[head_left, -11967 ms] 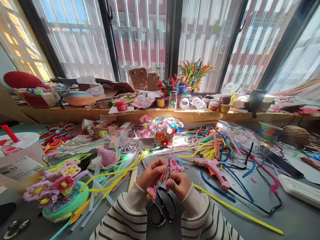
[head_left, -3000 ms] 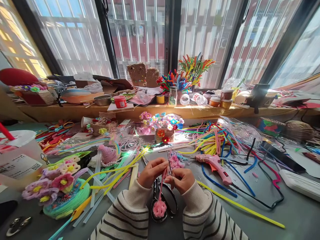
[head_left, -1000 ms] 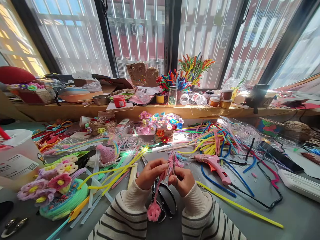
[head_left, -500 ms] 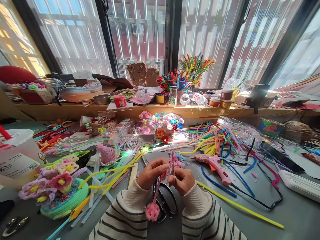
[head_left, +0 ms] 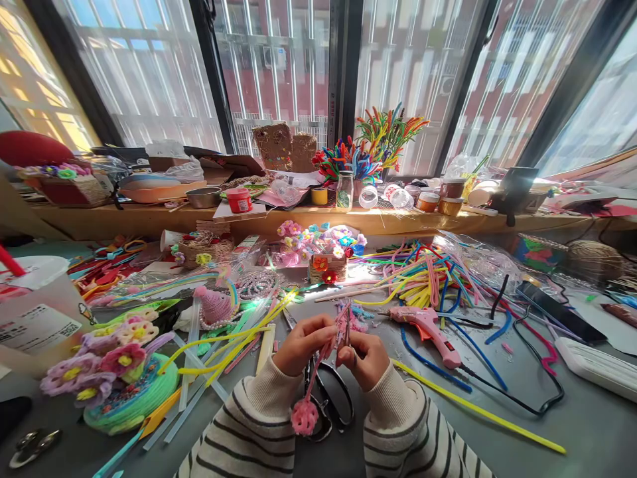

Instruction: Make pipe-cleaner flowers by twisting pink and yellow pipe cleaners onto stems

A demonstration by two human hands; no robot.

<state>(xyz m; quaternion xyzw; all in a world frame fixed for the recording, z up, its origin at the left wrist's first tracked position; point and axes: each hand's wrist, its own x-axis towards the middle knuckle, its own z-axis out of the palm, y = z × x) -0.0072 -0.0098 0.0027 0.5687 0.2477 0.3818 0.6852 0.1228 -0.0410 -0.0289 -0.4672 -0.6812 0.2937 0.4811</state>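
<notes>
My left hand (head_left: 307, 343) pinches a pink fuzzy pipe cleaner (head_left: 312, 377) in front of me. From its lower end hangs a round pink fuzzy piece (head_left: 304, 417) with holes in it. My right hand (head_left: 367, 358) is closed around small metal scissors (head_left: 348, 315), blades pointing up beside the pink stem. The fingers hide most of their handles. Under my hands, black-handled scissors (head_left: 340, 398) lie on the grey table. Just beyond my fingertips is a pile of pink and blue fuzzy bits (head_left: 359, 320).
A pink glue gun (head_left: 432, 334) lies to the right, its black cord curling away. At left stand a mint-green flower basket (head_left: 132, 395) and a drink cup (head_left: 37, 325). Colourful pipe cleaners (head_left: 423, 279) are heaped behind; a yellow one (head_left: 478, 405) stretches across the right side.
The scissor blades have shifted slightly right and appear a little further apart. The hanging pink piece has risen slightly. Both hands stay almost in place.
</notes>
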